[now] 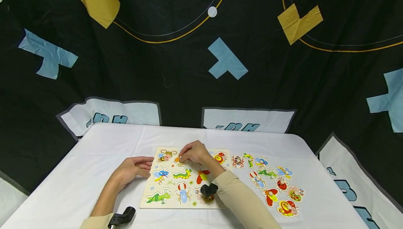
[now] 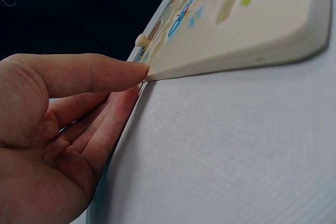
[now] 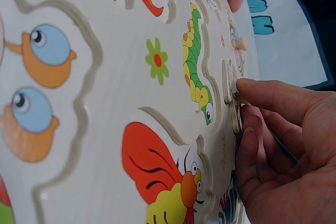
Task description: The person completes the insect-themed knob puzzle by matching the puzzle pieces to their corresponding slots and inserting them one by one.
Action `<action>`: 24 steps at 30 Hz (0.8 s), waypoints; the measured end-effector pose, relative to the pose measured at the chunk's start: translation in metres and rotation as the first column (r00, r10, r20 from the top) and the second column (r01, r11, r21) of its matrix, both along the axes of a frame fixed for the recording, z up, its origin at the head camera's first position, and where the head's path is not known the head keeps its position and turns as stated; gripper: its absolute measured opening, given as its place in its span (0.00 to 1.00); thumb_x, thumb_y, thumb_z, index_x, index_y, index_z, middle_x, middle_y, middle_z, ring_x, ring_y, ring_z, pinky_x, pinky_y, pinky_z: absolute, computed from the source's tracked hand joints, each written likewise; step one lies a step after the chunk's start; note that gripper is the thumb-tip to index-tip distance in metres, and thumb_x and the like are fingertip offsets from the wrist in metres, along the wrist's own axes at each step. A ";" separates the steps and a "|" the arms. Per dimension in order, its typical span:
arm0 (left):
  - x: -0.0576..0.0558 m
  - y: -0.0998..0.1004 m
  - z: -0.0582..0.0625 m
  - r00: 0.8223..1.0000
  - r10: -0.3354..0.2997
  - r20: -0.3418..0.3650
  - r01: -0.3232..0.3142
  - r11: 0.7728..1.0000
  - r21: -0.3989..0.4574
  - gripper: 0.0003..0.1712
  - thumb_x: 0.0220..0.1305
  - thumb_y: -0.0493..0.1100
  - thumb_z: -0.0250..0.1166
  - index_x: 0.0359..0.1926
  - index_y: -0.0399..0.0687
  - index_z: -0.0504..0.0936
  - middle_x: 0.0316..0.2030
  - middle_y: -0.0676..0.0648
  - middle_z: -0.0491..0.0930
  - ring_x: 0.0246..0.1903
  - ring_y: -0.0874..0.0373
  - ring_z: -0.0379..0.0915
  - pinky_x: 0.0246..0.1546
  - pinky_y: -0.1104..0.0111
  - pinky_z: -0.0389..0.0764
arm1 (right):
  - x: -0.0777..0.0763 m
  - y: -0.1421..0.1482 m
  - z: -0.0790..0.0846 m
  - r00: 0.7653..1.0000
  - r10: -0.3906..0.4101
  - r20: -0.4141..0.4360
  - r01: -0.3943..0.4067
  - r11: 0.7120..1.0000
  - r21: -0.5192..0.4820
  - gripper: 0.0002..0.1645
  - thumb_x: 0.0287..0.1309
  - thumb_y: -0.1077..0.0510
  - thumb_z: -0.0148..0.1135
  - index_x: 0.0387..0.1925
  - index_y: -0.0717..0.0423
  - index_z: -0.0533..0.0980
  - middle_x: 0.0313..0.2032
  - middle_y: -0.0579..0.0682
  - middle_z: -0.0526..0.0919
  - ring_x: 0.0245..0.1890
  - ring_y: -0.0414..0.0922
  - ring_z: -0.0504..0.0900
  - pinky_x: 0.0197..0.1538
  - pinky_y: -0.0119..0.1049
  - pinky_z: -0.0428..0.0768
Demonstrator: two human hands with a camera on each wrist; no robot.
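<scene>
A wooden peg puzzle board (image 1: 151,206) with cut-out insect pictures lies flat on the table. My left hand (image 1: 133,169) is at its left side. In the left wrist view, fairly straight fingers (image 2: 97,74) touch the board's edge. My right hand (image 1: 196,152) reaches over the board's top row. There it pinches an orange-striped puzzle piece (image 1: 179,161), partly hidden by the fingers. From the right wrist view, thumb and fingers meet at the piece, low against the board. A bee piece (image 1: 165,156) with a wooden knob sits in the top left slot.
To the right of the board lie several loose insect pieces, among them a spider (image 1: 237,162), a red moth (image 1: 270,197) and a ladybird (image 1: 281,184). A white cloth covers the table (image 1: 318,187). Behind it hangs a black curtain (image 1: 176,92) with coloured shapes.
</scene>
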State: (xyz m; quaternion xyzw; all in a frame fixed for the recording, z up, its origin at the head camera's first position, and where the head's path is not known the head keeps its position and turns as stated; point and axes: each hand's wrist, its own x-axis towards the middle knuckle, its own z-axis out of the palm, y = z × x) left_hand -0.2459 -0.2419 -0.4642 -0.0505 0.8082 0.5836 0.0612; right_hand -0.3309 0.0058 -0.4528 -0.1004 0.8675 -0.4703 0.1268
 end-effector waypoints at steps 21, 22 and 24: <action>-0.001 0.001 -0.001 1.000 0.008 0.005 -0.008 1.000 -0.001 0.37 0.39 0.28 0.72 0.57 0.35 0.76 0.42 0.43 0.82 0.40 0.54 0.79 0.38 0.70 0.77 | -0.001 0.003 -0.002 1.000 0.008 -0.008 -0.008 1.000 0.017 0.07 0.37 0.58 0.78 0.23 0.49 0.85 0.24 0.40 0.83 0.27 0.40 0.75 0.29 0.31 0.72; -0.001 0.001 -0.001 1.000 0.008 0.005 -0.008 1.000 0.000 0.37 0.39 0.28 0.72 0.57 0.35 0.76 0.42 0.43 0.82 0.40 0.54 0.79 0.38 0.70 0.77 | -0.001 0.003 -0.002 1.000 0.013 -0.010 -0.013 1.000 0.017 0.07 0.38 0.58 0.77 0.23 0.49 0.85 0.24 0.40 0.83 0.27 0.40 0.75 0.29 0.31 0.72; -0.002 0.001 -0.001 1.000 0.009 0.007 -0.009 1.000 0.003 0.38 0.39 0.28 0.72 0.57 0.35 0.76 0.42 0.43 0.82 0.40 0.54 0.79 0.38 0.70 0.77 | -0.002 0.004 -0.003 1.000 0.017 -0.013 -0.017 1.000 0.022 0.07 0.38 0.57 0.77 0.24 0.49 0.85 0.24 0.40 0.83 0.28 0.40 0.75 0.29 0.31 0.72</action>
